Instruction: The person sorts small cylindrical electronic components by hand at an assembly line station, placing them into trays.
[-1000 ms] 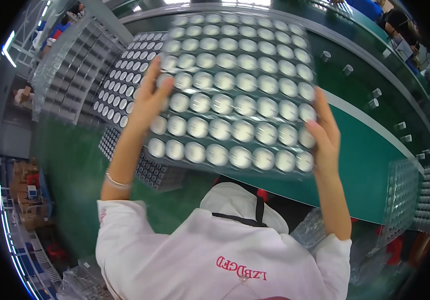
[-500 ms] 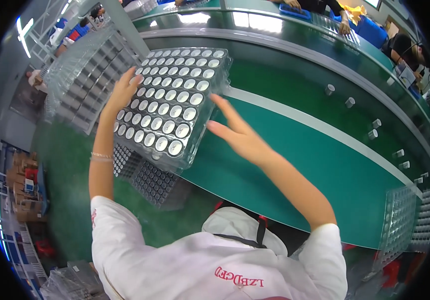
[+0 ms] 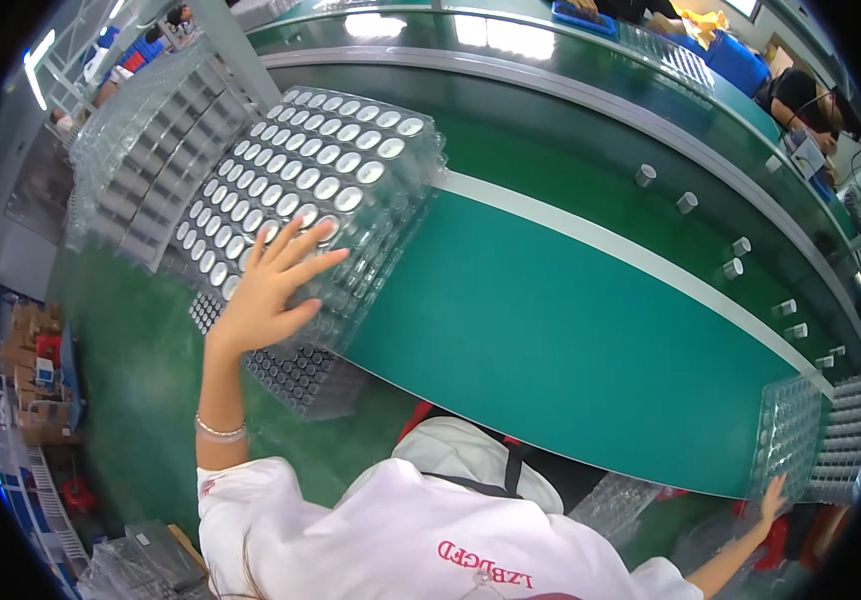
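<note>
A stack of clear plastic trays filled with white round-topped cylinders (image 3: 315,188) stands at the left end of the green work surface. Over the near edge of its top tray lies my left hand (image 3: 275,290), open with fingers spread, holding nothing. Far to the right, my right hand (image 3: 771,503) reaches the lower edge of a clear plastic tray (image 3: 788,425) that stands tilted there. Its fingers look stretched out against that edge; whether they touch it is too small to tell.
Taller stacks of trays (image 3: 145,160) stand at the far left. Lower trays of parts (image 3: 300,378) sit beside the table's left end. More trays (image 3: 847,440) stand at the right. Loose small cylinders (image 3: 687,203) are scattered along the dark green strip beyond the white edge. Other people work across the line.
My right hand has left the stack's right side and swung far right to the clear tray. My left hand has moved from the stack's left side onto its near edge.
</note>
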